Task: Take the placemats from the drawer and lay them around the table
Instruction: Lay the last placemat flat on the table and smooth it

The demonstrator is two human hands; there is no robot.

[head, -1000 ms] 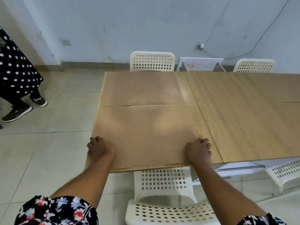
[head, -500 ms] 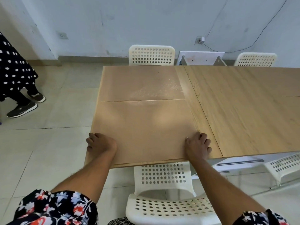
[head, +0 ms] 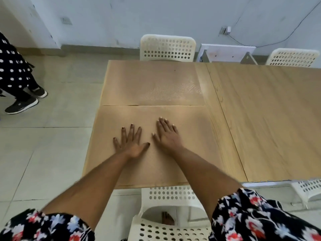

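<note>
Wooden bench [head: 260, 119] carrying near placemat [head: 156, 164] beneath my left hand [head: 131, 142] and right hand [head: 166, 134], each grip flat, holding nothing; uneven pressing could skew it against far placemat [head: 152, 80].

At the top centre of the frame we see a white perforated chair [head: 167, 47] pushed in at the far edge, and a second chair of the same kind [head: 293, 57] at the upper right. Between them a white board with triangular brackets [head: 227, 52] leans by the wall. A dark cable [head: 271, 41] runs from a wall plug [head: 225, 30] toward the upper right. At the bottom centre stands another white perforated chair [head: 166, 228]. At the left edge we see a person in polka-dot clothing [head: 13, 70] with black shoes [head: 21, 106] on the tiled floor [head: 43, 153].
</note>
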